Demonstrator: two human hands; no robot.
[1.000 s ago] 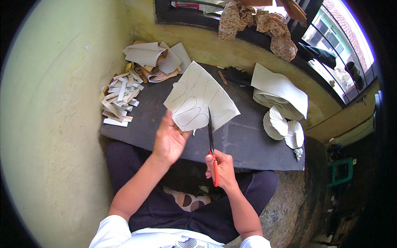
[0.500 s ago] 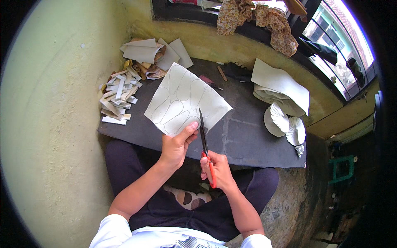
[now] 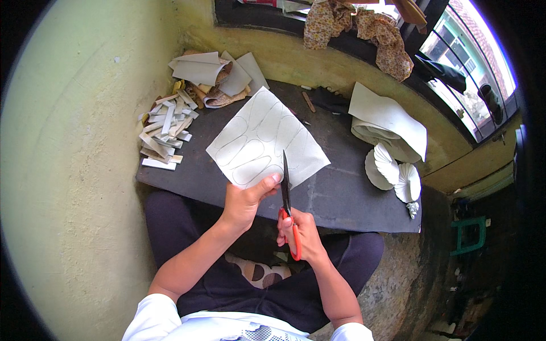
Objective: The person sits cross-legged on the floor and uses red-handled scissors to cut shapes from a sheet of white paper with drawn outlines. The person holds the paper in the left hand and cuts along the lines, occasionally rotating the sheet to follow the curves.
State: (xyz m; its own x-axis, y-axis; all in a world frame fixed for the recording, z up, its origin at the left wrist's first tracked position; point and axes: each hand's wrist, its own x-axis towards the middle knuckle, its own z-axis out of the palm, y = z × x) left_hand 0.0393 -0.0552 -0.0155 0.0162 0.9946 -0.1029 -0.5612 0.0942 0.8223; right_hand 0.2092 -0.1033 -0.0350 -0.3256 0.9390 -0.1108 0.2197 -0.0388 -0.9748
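Observation:
A square white sheet [image 3: 264, 136] with several rounded outlines drawn on it is pinched at its near edge by my left hand [image 3: 245, 200], thumb on top. My right hand [image 3: 301, 230] is wrapped round the red handles of a pair of scissors [image 3: 286, 193]. The dark blades point away from me and lie over the sheet's near right part, just right of my left thumb. Whether the lower blade is under the sheet is hard to make out. Both hands are above the near edge of the dark low table [image 3: 341, 199].
White strips [image 3: 166, 128] are heaped at the table's left, with folded sheets [image 3: 205, 68] behind them. A rolled white sheet [image 3: 387, 122] and white shell-shaped pieces [image 3: 392, 170] lie at the right. A small brown stick [image 3: 308, 101] lies near the back wall.
The sheet, my left hand and the scissors have shifted slightly right in the picture. The sheet now covers a reddish pointed thing seen behind it before. Both grips stay the same.

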